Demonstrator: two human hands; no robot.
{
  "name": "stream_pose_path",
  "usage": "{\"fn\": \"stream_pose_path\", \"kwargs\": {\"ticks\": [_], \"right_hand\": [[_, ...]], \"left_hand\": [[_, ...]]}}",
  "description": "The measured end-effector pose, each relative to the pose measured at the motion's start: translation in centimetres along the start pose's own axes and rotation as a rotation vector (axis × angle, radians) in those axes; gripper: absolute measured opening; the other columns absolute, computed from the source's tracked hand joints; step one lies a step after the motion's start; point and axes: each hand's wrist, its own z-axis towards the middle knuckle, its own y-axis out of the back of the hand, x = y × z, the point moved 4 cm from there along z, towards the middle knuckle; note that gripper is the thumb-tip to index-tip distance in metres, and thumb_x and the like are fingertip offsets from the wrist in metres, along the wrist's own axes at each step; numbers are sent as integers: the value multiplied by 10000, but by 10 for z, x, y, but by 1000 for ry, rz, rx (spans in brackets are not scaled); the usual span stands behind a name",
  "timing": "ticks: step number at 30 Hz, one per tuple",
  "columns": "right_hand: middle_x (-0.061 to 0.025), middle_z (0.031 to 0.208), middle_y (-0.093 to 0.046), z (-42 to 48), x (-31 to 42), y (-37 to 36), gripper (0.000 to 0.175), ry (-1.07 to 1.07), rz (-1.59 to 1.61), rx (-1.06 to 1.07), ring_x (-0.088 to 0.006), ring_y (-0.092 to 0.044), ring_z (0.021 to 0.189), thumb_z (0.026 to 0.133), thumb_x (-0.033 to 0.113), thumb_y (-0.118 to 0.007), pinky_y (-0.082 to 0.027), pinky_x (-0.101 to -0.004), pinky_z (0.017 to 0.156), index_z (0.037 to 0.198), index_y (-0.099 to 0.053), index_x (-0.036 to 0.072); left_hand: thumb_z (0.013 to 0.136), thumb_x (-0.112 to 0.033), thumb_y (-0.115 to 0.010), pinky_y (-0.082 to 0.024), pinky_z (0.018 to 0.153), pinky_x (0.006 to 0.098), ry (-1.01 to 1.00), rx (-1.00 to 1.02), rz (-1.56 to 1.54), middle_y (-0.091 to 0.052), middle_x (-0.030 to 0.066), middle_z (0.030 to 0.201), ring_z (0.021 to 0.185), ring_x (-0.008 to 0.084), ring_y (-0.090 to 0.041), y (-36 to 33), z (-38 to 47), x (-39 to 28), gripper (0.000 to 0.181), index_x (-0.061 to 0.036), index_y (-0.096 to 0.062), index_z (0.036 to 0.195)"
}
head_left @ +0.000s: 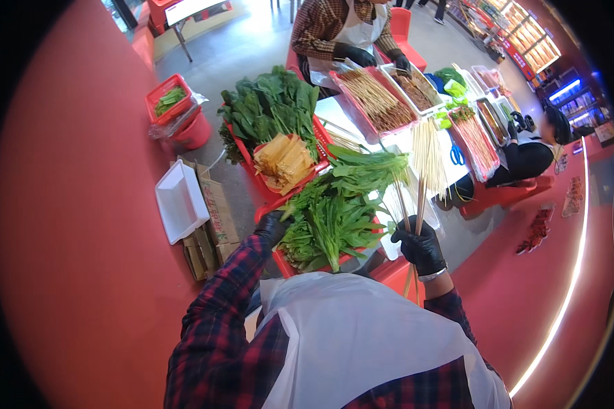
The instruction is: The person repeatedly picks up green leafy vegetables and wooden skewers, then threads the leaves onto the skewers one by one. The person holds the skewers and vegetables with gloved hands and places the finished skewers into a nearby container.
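Note:
My right hand (420, 246), in a black glove, is closed round a bundle of bamboo skewers (425, 163) that stick out above and below the fist. Some long green leaves (371, 163) lie against the skewers' left side; whether they are threaded on is unclear. My left hand (273, 225), also black-gloved, touches the left edge of the leafy greens (332, 220) heaped in a red basket (286, 267); its fingertips are partly hidden by leaves. Beyond it, a second red basket (240, 145) holds dark leafy greens (276, 97) and a smaller red basket of yellowish tofu-skin-like sheets (284, 161).
A person in black gloves works across the white table (345, 110), beside trays of skewered food (373, 102). Another person sits at the right. Blue scissors (457, 154) lie on the table. At left are a white tray (181, 201), cardboard (217, 209) and a red bucket (193, 130).

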Motion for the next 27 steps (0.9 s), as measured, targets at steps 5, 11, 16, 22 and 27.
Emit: {"fn": "stream_pose_path", "kwargs": {"ticks": [5, 11, 16, 22, 27], "right_hand": [[-48, 626, -576, -15, -3, 17, 123, -22, -18, -93, -41, -368, 350, 735, 18, -592, -240, -177, 321, 826, -514, 43], [-57, 634, -579, -23, -12, 33, 122, -27, -15, -117, -51, -375, 360, 743, 5, -587, -248, -182, 327, 831, -518, 50], [-48, 637, -578, -20, -13, 34, 122, -51, -16, -98, -43, -366, 360, 749, 13, -584, -248, -180, 329, 844, -517, 49], [-17, 645, -559, 6, -5, 3, 137, -45, -20, 37, -37, -384, 403, 732, 30, -616, -268, -178, 359, 849, -546, 34], [-19, 839, -573, 45, 20, -38, 276, 287, -221, 127, -63, -508, 638, 705, 28, -659, -413, -210, 563, 961, -559, 21]], "left_hand": [[752, -56, -503, -471, 696, 371, 176, 369, -695, -588, 125, 928, 891, 227, -562, -107, -17, -41, 242, -147, -613, 948], [803, -299, -460, -455, 713, 372, -231, 747, 708, -569, 159, 927, 837, 314, -566, -163, -3, -30, 354, -76, -479, 1078], [675, -53, -578, -453, 714, 382, -613, 320, 321, -555, 146, 892, 832, 311, -548, -118, 4, -58, 214, -58, -568, 889], [747, -138, -641, -424, 712, 268, -253, 120, -291, -592, 42, 827, 786, 108, -527, -26, 6, -145, 287, -30, -561, 1000], [766, -159, -636, -368, 472, 184, 46, 176, -603, -484, -66, 690, 551, 39, -446, 6, -6, -194, 140, -121, -545, 866]]}}
